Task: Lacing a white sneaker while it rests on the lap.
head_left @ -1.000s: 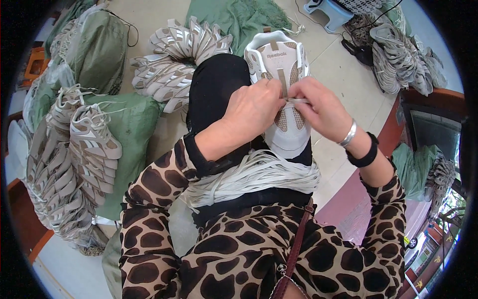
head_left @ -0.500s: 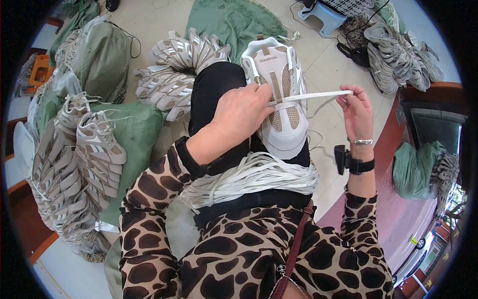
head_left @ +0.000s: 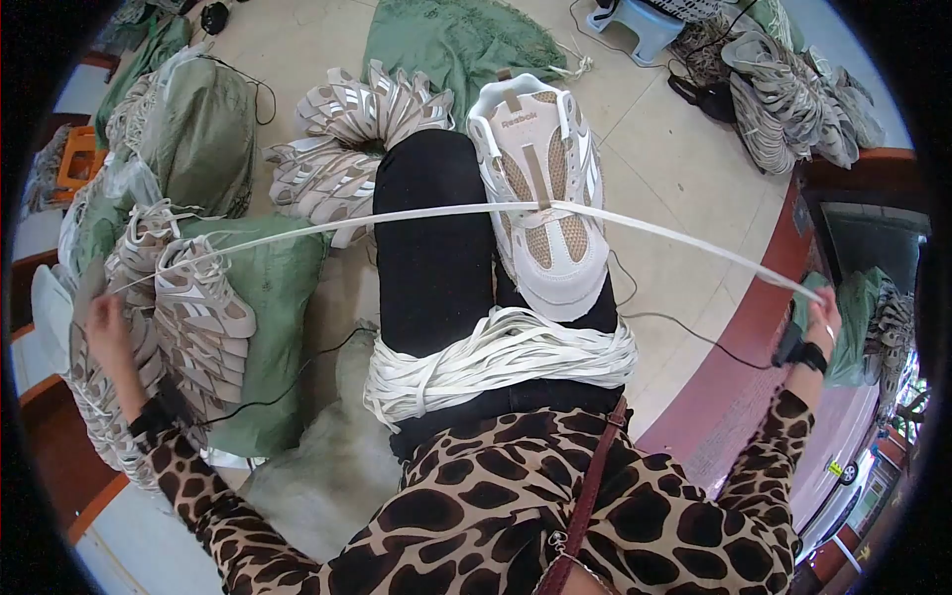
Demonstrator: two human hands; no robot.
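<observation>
A beige and white shoe upper point(head_left: 518, 154) rests over my right leg, its toe toward me. A flat white shoelace point(head_left: 684, 234) runs through it near the toe end of the throat and stretches far out to both sides. My left hand point(head_left: 111, 342), somewhat blurred, holds one end out at the far left, in front of strung shoe uppers. Out at the right, my right hand point(head_left: 823, 315) has its fingers closed on the other end. A thick bundle of white laces point(head_left: 506, 357) lies across my lap.
Strung shoe uppers point(head_left: 203, 327) stand at the left against a green sack point(head_left: 283, 297). A ring of uppers point(head_left: 367, 104) sits on the tiled floor point(head_left: 654, 129) beyond my left knee. More uppers point(head_left: 783, 94) and a blue stool point(head_left: 640, 28) are at the back right.
Both hands have moved away from the shoe upper, the left one far to the left and the right one farther right, drawing the shoelace out long on both sides.
</observation>
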